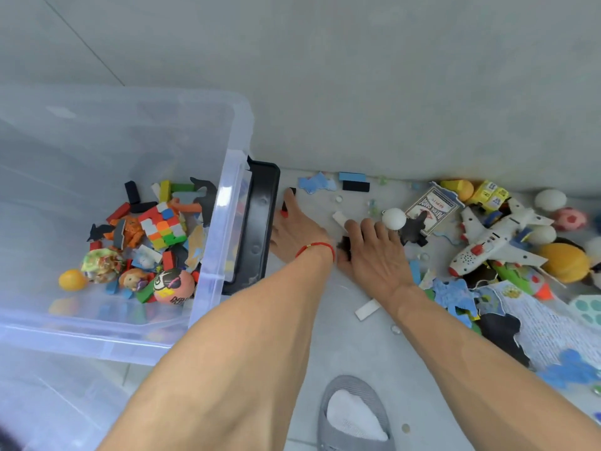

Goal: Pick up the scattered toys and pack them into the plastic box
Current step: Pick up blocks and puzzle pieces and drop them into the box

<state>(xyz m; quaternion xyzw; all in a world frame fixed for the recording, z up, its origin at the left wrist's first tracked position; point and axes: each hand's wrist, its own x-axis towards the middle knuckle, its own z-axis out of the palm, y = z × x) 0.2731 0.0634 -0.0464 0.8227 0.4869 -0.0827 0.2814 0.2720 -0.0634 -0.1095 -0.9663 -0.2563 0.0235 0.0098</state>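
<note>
Plastic box [227,131] at left, part filled: Rubik's cube [162,226], blocks, balls inside.

Left hand [297,231] on floor just beside box's black handle, fingers pinching red and black blocks [286,203].

Right hand [374,252] flat over small black piece [344,245]; whether it grips, cannot tell.

Toy plane [497,242], card deck [429,209], white ball [393,219] scattered at right.

Step, by my reading: gathering small pieces. Next: lift handful over rim, drop in.
</note>
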